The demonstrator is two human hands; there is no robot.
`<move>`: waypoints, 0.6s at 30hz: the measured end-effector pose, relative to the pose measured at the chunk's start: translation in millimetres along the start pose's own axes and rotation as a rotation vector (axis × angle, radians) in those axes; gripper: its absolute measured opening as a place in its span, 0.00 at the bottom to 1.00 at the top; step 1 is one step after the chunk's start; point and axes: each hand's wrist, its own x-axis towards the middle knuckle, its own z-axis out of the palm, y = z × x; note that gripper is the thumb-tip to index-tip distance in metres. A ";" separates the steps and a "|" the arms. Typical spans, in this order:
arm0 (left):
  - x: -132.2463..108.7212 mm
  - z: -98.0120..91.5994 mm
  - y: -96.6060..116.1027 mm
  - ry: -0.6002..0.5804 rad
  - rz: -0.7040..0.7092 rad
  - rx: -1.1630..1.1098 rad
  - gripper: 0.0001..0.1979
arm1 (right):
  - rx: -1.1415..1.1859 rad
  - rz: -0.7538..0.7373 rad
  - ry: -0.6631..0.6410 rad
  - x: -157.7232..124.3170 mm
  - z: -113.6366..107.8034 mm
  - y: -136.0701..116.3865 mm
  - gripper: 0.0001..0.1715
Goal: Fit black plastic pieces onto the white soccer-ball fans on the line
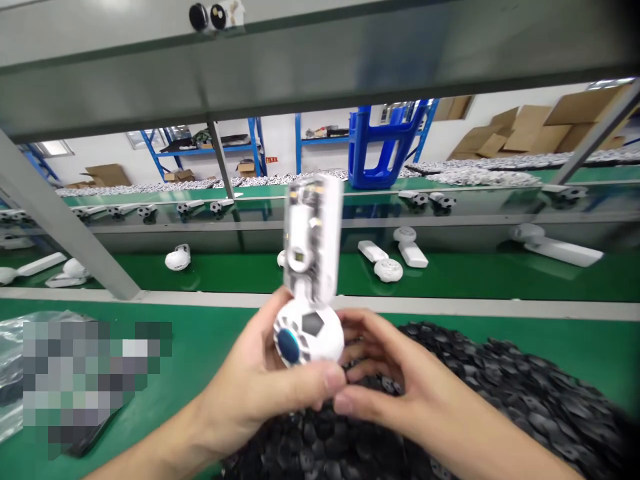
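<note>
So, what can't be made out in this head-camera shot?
Head view:
- Back of the white ball-shaped unit: hidden by the left hand and right hand.
- Lower left: covered by a pixelated patch.
- Black pieces: blurred at right, pile cut off by the bottom edge.
- Upright white-and-clear part: inner detail blurred.

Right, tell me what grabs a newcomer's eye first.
A white ball with black patches, topped by a clear-wrapped white handle, stands out at centre, held by the left hand with the right hand against it. Below lies a big heap of black parts. Far back, a blue stool stands upside down.
</note>
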 end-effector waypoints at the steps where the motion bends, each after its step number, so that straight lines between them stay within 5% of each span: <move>1: 0.7 -2.7 4.1 0.060 0.025 0.034 0.30 | -0.250 0.022 -0.006 1.2 -0.6 5.9 0.30; 3: 2.7 -6.1 9.1 0.179 0.091 0.113 0.29 | -0.651 0.070 -0.023 4.3 2.9 20.3 0.24; 6: 6.1 -6.7 9.4 0.275 0.147 0.197 0.34 | -0.772 0.089 -0.053 10.2 14.6 42.1 0.19; 12: 5.5 -3.5 8.2 0.283 0.236 0.217 0.76 | -0.771 -0.053 -0.017 12.6 13.6 50.9 0.19; 14: 5.3 -6.0 8.0 0.231 0.256 0.203 0.69 | -0.698 -0.207 0.059 8.8 4.9 39.9 0.20; 18: 6.7 -12.5 2.6 0.080 0.176 0.166 0.23 | -0.438 -0.605 0.359 -5.8 -0.9 7.3 0.20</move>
